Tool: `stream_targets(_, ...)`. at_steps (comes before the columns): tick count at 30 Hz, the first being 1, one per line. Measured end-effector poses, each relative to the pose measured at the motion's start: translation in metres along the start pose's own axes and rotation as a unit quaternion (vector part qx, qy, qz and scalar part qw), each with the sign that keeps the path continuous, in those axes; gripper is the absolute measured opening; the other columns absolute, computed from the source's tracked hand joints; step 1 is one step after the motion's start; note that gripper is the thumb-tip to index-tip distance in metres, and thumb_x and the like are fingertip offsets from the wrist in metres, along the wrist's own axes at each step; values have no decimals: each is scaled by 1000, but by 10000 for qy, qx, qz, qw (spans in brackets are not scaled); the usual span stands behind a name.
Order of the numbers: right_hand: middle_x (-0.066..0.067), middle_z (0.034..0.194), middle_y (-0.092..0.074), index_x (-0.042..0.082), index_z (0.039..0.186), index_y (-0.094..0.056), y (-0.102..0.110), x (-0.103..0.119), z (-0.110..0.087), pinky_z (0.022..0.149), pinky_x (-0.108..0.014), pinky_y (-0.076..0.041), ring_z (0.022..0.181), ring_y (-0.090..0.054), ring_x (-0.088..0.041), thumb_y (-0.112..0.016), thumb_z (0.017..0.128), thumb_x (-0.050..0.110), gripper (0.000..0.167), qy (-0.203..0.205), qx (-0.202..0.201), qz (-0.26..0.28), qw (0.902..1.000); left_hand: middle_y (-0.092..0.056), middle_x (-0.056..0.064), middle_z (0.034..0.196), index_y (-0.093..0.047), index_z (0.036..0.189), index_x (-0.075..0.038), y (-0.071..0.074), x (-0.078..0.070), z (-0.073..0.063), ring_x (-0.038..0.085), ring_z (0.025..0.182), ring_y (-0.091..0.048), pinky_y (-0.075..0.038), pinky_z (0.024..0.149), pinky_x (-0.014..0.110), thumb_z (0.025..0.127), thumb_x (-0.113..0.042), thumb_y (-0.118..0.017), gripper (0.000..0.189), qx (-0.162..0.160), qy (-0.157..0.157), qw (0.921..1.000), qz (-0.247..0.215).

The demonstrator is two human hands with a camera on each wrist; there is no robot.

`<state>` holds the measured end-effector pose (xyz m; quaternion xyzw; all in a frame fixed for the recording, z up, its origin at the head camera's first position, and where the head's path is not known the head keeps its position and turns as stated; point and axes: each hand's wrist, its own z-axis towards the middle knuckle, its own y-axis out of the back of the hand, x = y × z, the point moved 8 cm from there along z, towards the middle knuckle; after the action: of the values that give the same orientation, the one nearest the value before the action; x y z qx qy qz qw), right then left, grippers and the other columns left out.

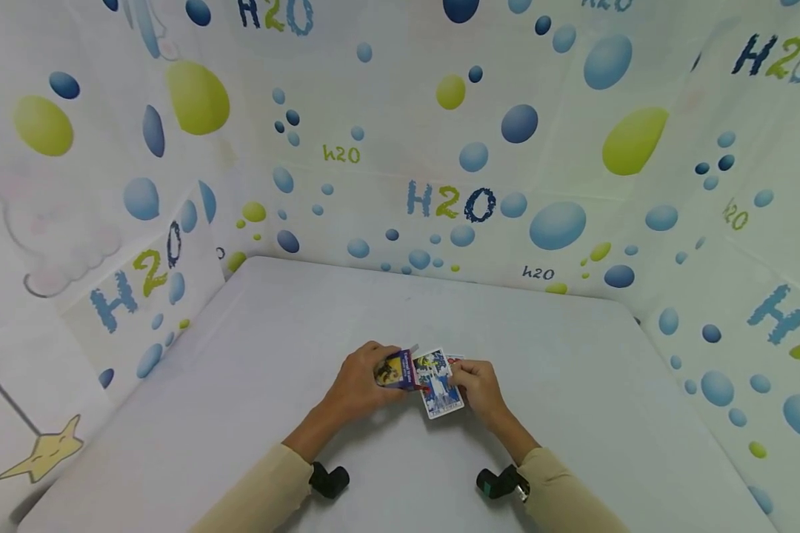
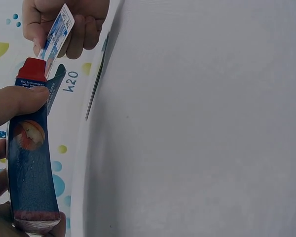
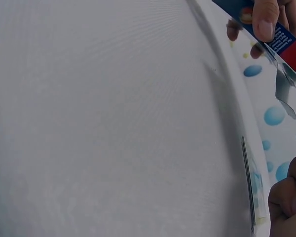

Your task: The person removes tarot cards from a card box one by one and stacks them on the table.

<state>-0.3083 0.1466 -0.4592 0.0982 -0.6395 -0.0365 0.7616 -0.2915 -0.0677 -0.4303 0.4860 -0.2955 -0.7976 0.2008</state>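
My left hand (image 1: 362, 381) grips a small blue card box (image 1: 395, 369) with a picture on its front and red at its end. In the left wrist view, the thumb lies across the box (image 2: 32, 173) close to its red end, where a flap (image 2: 55, 89) sticks out. My right hand (image 1: 480, 386) pinches a tarot card (image 1: 440, 385) by its right side. A second card with red on it (image 1: 454, 359) peeks out behind. The tarot card (image 2: 59, 32) stands close to the box's flap end. In the right wrist view, the cards are out of sight.
Both hands are over a white table (image 1: 293, 311). Behind and beside it hangs a white cloth (image 1: 387, 163) printed with blue and green bubbles and H2O lettering. Black wrist cameras (image 1: 330, 481) are strapped at both sleeves.
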Motion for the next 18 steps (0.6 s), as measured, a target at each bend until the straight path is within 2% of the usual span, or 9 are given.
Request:
stream_targets(5,-4,66,-56,-9,69,-58,8,-2,2,48,-23,-35,56,-47,-11,-58,81,-7,12,-72,-353,-54,9993,-64,2,117,-66,133,-13,3,0,2,15,97,-56,-49,86,35,71,-30,-93,70,-58,32,10000,-4)
stream_targets(13,-5,67,-61,0,66,-65,23,-8,6,52,-24,-34,62,-46,-14,-63,81,1,16,-324,-1036,-930,9897,-64,2,116,-66,133,-12,2,1,2,15,96,-56,-48,86,35,70,-27,-94,70,-5,100,9999,-39)
stream_targets(18,-4,67,-62,0,68,-68,28,-12,5,53,-25,-34,63,-47,-16,-63,83,4,16,-535,-1159,-1253,9839,-64,4,116,-65,134,-10,0,1,1,17,97,-56,-48,86,36,71,-27,-94,72,70,187,9998,-13)
